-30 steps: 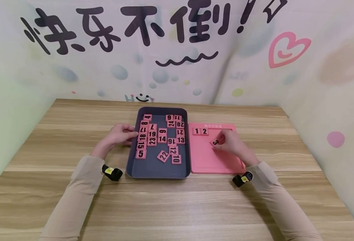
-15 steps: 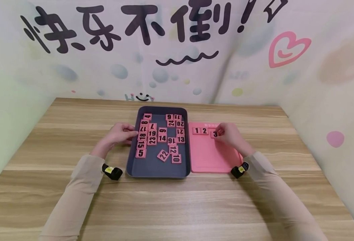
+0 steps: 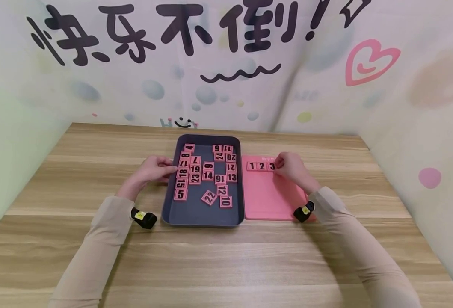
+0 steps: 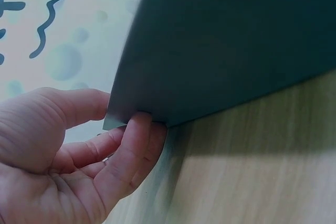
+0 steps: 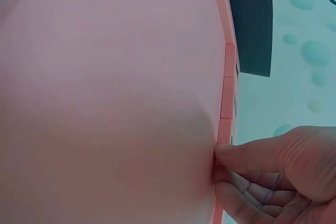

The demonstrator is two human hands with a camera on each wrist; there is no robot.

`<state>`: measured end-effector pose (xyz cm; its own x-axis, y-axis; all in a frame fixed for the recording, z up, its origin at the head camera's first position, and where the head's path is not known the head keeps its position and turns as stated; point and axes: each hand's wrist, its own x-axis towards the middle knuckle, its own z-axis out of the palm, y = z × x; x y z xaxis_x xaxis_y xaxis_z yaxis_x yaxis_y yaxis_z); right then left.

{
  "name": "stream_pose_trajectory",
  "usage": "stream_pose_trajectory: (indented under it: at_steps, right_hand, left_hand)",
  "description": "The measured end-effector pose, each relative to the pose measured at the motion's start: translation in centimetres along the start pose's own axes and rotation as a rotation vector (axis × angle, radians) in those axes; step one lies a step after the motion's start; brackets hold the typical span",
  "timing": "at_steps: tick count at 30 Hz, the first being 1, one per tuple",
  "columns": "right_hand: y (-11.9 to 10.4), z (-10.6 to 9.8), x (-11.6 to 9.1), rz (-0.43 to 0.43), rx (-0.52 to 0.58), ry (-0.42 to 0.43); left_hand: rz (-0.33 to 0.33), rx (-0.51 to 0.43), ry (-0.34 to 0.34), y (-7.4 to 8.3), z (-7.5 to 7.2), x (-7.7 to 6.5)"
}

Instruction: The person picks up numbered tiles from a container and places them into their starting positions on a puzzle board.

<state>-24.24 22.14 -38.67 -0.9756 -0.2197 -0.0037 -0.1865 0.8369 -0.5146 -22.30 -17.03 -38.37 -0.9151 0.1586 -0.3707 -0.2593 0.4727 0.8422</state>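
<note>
My right hand [image 3: 291, 168] pinches the pink number 3 tile [image 3: 271, 166] at its right end. That tile lies flush beside the 2 tile [image 3: 262, 166] and the 1 tile [image 3: 251, 166], along the top edge of a pink puzzle board [image 3: 266, 199]. From the right wrist, the thumb and fingertips meet the end of the row. My left hand [image 3: 153, 169] grips the left wall of a dark grey tray [image 3: 203, 216], thumb at the rim and fingers curled below it in the left wrist view. Several numbered pink tiles, such as the tilted 22 [image 3: 209, 197], lie in the tray.
Tray and board stand side by side on a wood-grain table [image 3: 211, 265]. A printed backdrop [image 3: 134, 94] with black lettering rises behind the table's far edge. Each wrist wears a small black camera, such as the left wrist camera [image 3: 144, 219].
My right hand has moved the 3 tile up and left across the board, from lying tilted and apart to sitting against the 2 tile. My left hand stays at the tray.
</note>
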Motion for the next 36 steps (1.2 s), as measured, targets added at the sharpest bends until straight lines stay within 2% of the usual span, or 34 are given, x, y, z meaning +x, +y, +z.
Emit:
stream_pose_trajectory:
  at_steps: [9,16,21,26,36]
  right_hand:
    - [-0.5,-1.0,0.1,0.03,0.007,-0.018]
    - [-3.8,-1.5,1.7,0.002,0.071,-0.033]
    - [-6.4,-0.6,2.9,-0.016,0.145,-0.024]
    - [-8.6,0.8,4.2,-0.046,0.238,-0.026]
    - [-12.1,3.4,6.3,-0.088,0.309,-0.072]
  left_hand:
    - [-0.007,0.01,-0.001,0.2,0.1,0.1]
    - [0.012,-0.003,-0.002,0.2,-0.1,0.0]
    - [0.021,-0.04,-0.01,-0.1,-0.1,0.1]
    - [0.017,-0.035,-0.007,-0.2,-0.1,0.1]
    - [0.015,-0.03,-0.006,0.1,0.0,-0.2]
